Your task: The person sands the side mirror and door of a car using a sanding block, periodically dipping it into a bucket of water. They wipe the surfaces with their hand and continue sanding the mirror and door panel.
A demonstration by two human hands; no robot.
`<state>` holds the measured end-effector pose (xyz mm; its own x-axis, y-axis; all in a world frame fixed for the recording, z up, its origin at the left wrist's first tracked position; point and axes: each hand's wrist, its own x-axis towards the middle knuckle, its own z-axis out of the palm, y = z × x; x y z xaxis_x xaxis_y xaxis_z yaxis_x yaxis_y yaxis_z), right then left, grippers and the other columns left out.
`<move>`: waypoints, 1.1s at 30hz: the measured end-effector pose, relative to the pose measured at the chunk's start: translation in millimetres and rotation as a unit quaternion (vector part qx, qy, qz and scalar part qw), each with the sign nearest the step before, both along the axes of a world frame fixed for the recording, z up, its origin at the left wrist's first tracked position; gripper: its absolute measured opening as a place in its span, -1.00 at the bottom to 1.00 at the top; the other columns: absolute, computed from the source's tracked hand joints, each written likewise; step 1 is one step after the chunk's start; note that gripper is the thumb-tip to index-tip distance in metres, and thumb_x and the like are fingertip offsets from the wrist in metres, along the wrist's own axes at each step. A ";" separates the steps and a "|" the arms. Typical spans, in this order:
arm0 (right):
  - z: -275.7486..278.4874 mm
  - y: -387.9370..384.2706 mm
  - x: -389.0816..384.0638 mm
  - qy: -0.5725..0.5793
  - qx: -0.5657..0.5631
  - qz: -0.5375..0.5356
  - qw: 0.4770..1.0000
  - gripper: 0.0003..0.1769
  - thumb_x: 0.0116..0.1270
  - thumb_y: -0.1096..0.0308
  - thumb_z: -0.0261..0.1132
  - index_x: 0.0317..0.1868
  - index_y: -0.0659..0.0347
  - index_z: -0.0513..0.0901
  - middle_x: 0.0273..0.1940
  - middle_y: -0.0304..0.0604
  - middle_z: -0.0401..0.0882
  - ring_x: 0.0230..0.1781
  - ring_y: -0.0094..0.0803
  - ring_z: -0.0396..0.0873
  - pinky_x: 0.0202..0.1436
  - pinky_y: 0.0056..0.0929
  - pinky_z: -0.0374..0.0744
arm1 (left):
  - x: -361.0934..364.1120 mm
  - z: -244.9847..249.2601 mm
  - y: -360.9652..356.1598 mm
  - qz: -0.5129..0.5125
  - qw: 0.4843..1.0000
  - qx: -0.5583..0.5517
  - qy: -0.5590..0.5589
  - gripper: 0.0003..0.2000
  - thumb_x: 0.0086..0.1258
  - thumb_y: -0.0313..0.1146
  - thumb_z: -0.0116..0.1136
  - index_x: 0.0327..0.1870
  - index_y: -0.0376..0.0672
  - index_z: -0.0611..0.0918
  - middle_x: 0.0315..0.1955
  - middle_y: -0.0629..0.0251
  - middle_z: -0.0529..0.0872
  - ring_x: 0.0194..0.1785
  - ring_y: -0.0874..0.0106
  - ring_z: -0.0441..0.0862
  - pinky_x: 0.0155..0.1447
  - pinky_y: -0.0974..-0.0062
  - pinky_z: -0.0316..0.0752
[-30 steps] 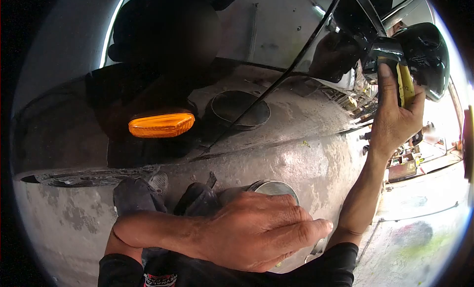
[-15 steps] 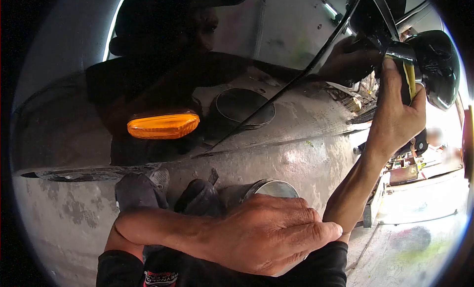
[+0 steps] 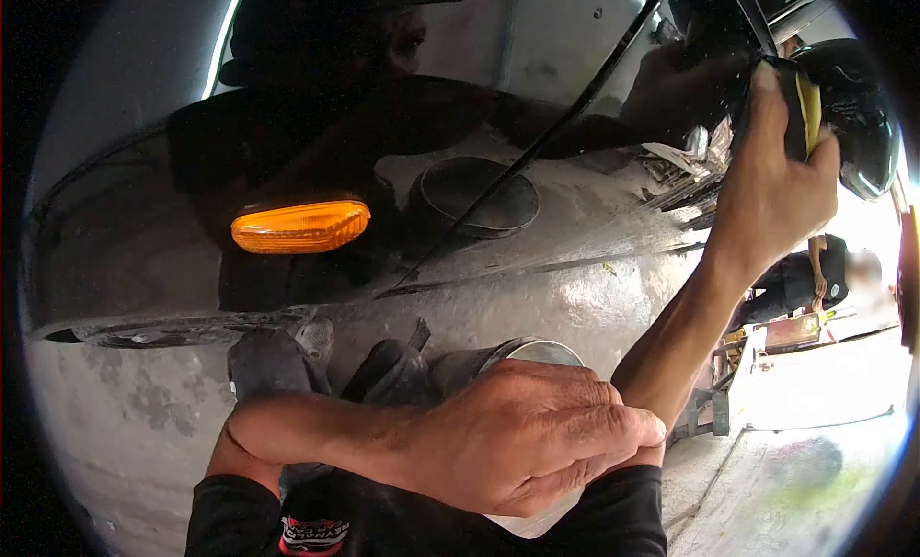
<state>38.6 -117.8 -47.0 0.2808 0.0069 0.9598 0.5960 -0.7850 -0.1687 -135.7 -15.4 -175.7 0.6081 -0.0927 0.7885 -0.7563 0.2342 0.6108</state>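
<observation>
My right hand (image 3: 776,174), at the upper right, grips a black sheet of sandpaper (image 3: 795,126) backed by a yellow strip or pad (image 3: 812,112). It is held against the glossy black car panel by the side mirror (image 3: 853,116). My left hand (image 3: 537,432) is closed at the lower middle, back of the hand towards me, thumb beside my right forearm. Its fingers curl underneath, so what they hold, if anything, is hidden. Partly behind that hand is a round container (image 3: 546,351) with a pale inside.
An orange side marker light (image 3: 300,227) sits on the dark car body (image 3: 316,164), with a panel seam (image 3: 498,183) to its right. Below is the worn concrete floor (image 3: 144,413). Another person (image 3: 815,274) stands in the background at right, near a metal frame (image 3: 714,413).
My right hand, with the sandpaper, has shifted up along the panel. My left hand has barely moved. The view has shifted slightly, and another person now shows at the right.
</observation>
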 end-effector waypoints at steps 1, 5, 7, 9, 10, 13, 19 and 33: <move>-6.9 0.7 -2.6 -0.025 0.016 0.003 1.000 -0.55 0.29 0.10 0.56 -0.36 0.41 0.71 -0.53 -0.10 0.67 -0.53 -0.51 0.51 -0.37 -0.42 0.53 | -0.8 1.0 0.8 -0.004 1.000 0.000 -0.001 -0.61 0.35 -0.60 0.32 0.22 -0.32 0.68 -0.22 0.17 0.78 -0.26 0.28 0.77 -0.17 0.36 0.66; 1.1 2.5 3.9 -0.035 -0.002 0.014 0.999 -0.53 0.28 0.07 0.57 -0.34 0.41 0.73 -0.51 -0.09 0.69 -0.50 -0.49 0.55 -0.34 -0.40 0.55 | -1.3 0.2 3.6 -0.001 1.000 -0.010 0.003 -0.60 0.34 -0.60 0.32 0.22 -0.31 0.68 -0.22 0.18 0.77 -0.25 0.28 0.77 -0.17 0.36 0.66; 3.7 4.1 10.2 -0.064 -0.009 -0.010 0.998 -0.53 0.28 0.08 0.57 -0.34 0.42 0.73 -0.50 -0.08 0.70 -0.49 -0.49 0.57 -0.33 -0.41 0.57 | 0.6 -3.3 0.3 0.004 1.000 -0.009 0.010 -0.60 0.34 -0.61 0.32 0.23 -0.32 0.68 -0.21 0.17 0.77 -0.25 0.27 0.77 -0.17 0.36 0.66; -3.5 5.2 5.5 -0.048 0.018 0.013 0.999 -0.53 0.29 0.08 0.57 -0.33 0.44 0.72 -0.49 -0.07 0.71 -0.47 -0.48 0.60 -0.32 -0.41 0.58 | -0.7 -6.8 -0.5 0.005 1.000 -0.009 0.011 -0.60 0.34 -0.61 0.32 0.23 -0.32 0.67 -0.21 0.17 0.77 -0.25 0.27 0.76 -0.17 0.36 0.65; -9.4 2.2 5.0 -0.043 0.033 0.048 0.997 -0.53 0.29 0.09 0.57 -0.33 0.43 0.72 -0.49 -0.07 0.71 -0.48 -0.48 0.60 -0.32 -0.41 0.58 | -1.2 -7.7 -1.4 0.003 1.000 -0.010 0.010 -0.60 0.34 -0.61 0.32 0.23 -0.32 0.67 -0.21 0.17 0.77 -0.25 0.27 0.76 -0.17 0.35 0.65; -3.3 -3.6 15.1 -0.055 0.017 0.110 0.992 -0.59 0.30 0.14 0.56 -0.36 0.41 0.71 -0.48 -0.09 0.72 -0.49 -0.48 0.60 -0.31 -0.44 0.59 | 1.3 -4.5 -0.4 0.002 1.000 -0.006 0.007 -0.60 0.34 -0.61 0.32 0.23 -0.33 0.67 -0.20 0.17 0.77 -0.25 0.27 0.76 -0.17 0.35 0.65; 2.7 -5.7 23.1 -0.137 0.047 0.082 0.986 -0.67 0.34 0.24 0.55 -0.26 0.40 0.73 -0.40 -0.10 0.77 -0.46 -0.51 0.65 -0.30 -0.51 0.62 | -1.6 -4.1 -1.5 0.008 1.000 -0.013 0.007 -0.59 0.33 -0.61 0.33 0.23 -0.33 0.67 -0.17 0.15 0.78 -0.24 0.27 0.76 -0.16 0.34 0.65; 2.4 -9.4 5.0 -0.043 0.027 0.089 0.995 -0.65 0.30 0.21 0.56 -0.22 0.40 0.77 -0.38 -0.15 0.77 -0.39 -0.55 0.62 -0.21 -0.49 0.60 | 4.0 -5.2 -0.7 0.023 1.000 0.003 -0.011 -0.68 0.44 -0.48 0.32 0.16 -0.39 0.62 -0.34 0.06 0.77 -0.34 0.29 0.77 -0.25 0.34 0.67</move>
<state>43.5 -127.2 -44.6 0.1961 -0.0024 0.9806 0.7385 -0.6576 -0.1493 -131.6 -16.1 -180.9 0.5942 -0.0699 0.8012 -0.7794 0.1958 0.5951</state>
